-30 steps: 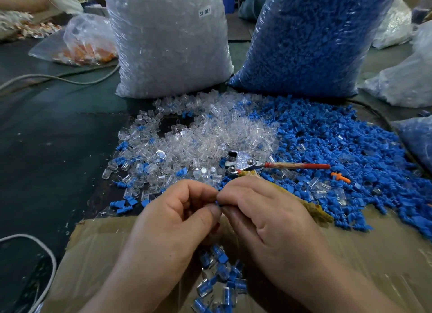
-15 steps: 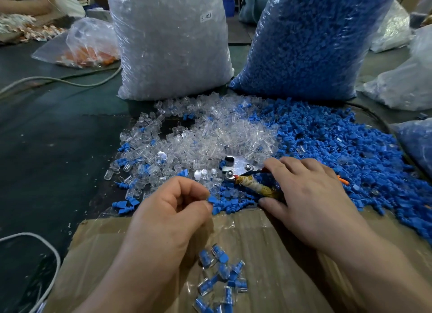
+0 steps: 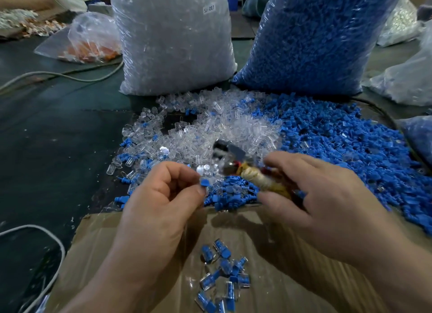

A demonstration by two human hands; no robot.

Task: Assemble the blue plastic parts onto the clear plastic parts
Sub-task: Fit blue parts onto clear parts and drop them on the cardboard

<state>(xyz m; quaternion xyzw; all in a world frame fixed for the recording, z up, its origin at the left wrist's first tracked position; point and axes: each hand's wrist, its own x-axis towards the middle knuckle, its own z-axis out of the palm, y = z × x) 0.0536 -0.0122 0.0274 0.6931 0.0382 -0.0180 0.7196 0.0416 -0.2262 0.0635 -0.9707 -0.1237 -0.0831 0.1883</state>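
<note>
While my left hand (image 3: 161, 202) pinches one blue plastic part (image 3: 205, 183) between thumb and index tip, its head pokes out just past the fingertips. Can't tell if a clear piece sits behind it in the pinch.

Right hand (image 3: 327, 195) is curled round the cloth-wrapped handle (image 3: 259, 180) of a plier-type tool. The tool's metal head (image 3: 230, 152) is blurred and points up-left over the clear parts pile (image 3: 210, 130). The handle is just right of the pinched part, not touching it.

Loose blue pile (image 3: 350, 144) spreads right of the clear one, and the two mix at the seam. Assembled pieces (image 3: 222, 273) lie on the cardboard sheet (image 3: 117, 254) between my wrists.

Behind the piles, the clear-parts bag (image 3: 173, 39) stands left and the blue-parts bag (image 3: 315, 36) right. The bag of orange pieces (image 3: 91, 41) is far left, with a white cable (image 3: 46, 240) on the dark table (image 3: 58, 137).
</note>
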